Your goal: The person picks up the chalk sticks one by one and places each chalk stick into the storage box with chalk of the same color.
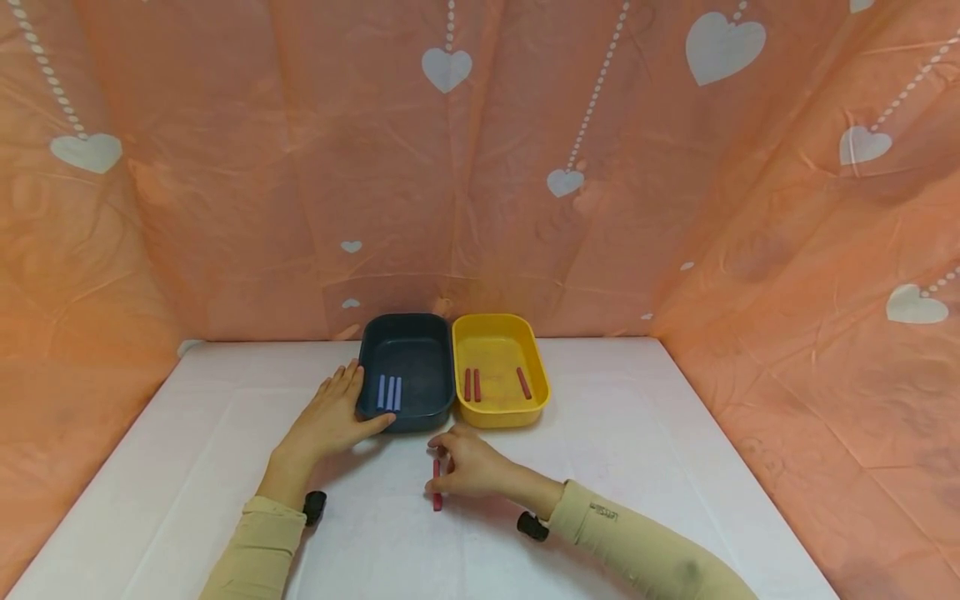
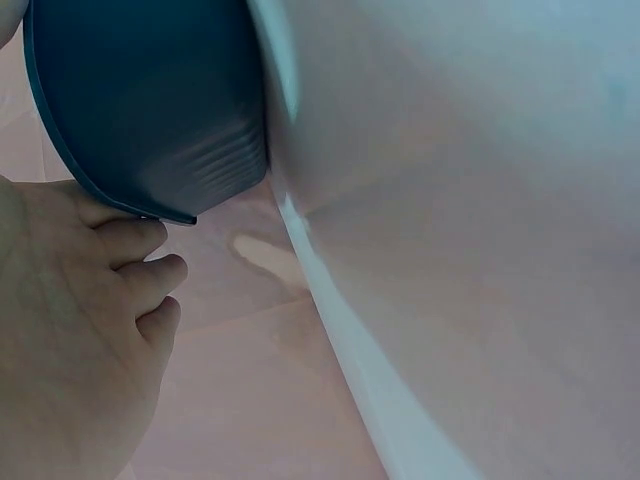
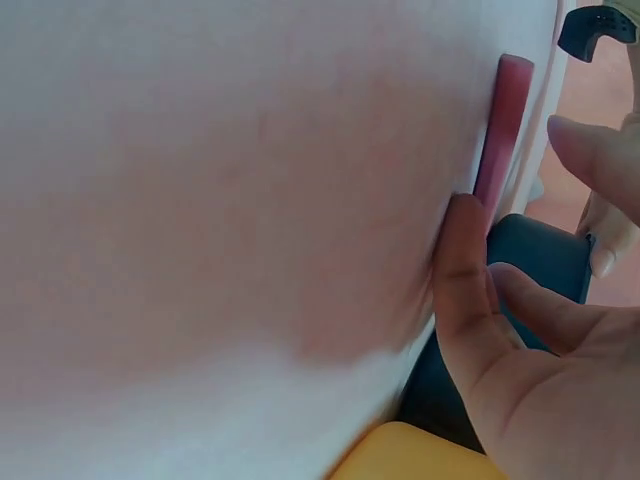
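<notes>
My left hand (image 1: pixel 330 417) rests against the left side of a dark blue tray (image 1: pixel 408 329), thumb at its near rim. Its fingers (image 2: pixel 140 280) touch the tray's rim in the left wrist view. My right hand (image 1: pixel 472 464) is over a slim red stick (image 1: pixel 437 502) lying on the white table. In the right wrist view a fingertip is close to or touching the red stick (image 3: pixel 505 120), with the thumb (image 3: pixel 595 160) apart from it. Three purple sticks (image 1: pixel 389 393) lie in the blue tray. The yellow tray (image 1: pixel 495 325) holds three red sticks (image 1: pixel 523 383).
Both trays stand side by side near the back edge of the white table (image 1: pixel 615 467). An orange curtain (image 1: pixel 510 233) with white hearts hangs behind and at both sides. A black wrist device (image 1: pixel 315 507) sits on the left wrist, another (image 1: pixel 532 526) on the right.
</notes>
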`<act>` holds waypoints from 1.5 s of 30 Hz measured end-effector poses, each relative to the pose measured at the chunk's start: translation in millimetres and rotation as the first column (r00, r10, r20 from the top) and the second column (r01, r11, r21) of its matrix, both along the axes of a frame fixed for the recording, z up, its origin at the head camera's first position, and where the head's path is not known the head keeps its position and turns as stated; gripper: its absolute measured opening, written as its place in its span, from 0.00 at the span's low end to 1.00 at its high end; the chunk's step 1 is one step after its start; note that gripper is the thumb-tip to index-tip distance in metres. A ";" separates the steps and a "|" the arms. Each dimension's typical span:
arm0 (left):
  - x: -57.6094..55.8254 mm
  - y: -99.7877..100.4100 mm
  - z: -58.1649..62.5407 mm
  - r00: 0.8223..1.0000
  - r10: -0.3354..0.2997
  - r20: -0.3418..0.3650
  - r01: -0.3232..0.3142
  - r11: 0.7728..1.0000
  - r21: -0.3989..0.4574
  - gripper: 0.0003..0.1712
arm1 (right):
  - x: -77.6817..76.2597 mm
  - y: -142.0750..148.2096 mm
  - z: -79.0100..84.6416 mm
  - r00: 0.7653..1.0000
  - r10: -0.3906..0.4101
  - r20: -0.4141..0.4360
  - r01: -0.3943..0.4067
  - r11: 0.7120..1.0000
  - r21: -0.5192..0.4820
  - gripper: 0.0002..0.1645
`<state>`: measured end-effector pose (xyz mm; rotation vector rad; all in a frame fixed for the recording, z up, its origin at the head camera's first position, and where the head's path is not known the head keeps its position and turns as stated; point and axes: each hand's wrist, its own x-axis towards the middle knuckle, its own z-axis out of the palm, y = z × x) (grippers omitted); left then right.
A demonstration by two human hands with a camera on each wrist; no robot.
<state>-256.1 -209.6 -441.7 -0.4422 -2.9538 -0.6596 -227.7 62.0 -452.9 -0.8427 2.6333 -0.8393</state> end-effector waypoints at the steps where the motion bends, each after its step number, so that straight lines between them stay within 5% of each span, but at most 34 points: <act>1: -0.2 0.0 -0.2 1.000 0.000 0.000 0.000 1.000 0.001 0.66 | 0.2 -0.3 -0.2 1.000 0.002 -0.007 -0.001 1.000 0.007 0.32; 13: -0.6 0.5 1.2 1.000 -0.003 0.001 0.003 1.000 0.012 0.66 | -0.6 -1.5 -3.5 0.996 0.035 -0.077 -0.030 0.998 0.063 0.24; 45: 3.2 1.8 3.4 1.000 0.005 0.016 -0.006 1.000 0.023 0.66 | 0.5 -1.9 -3.8 1.000 0.031 0.004 -0.030 0.986 -0.164 0.22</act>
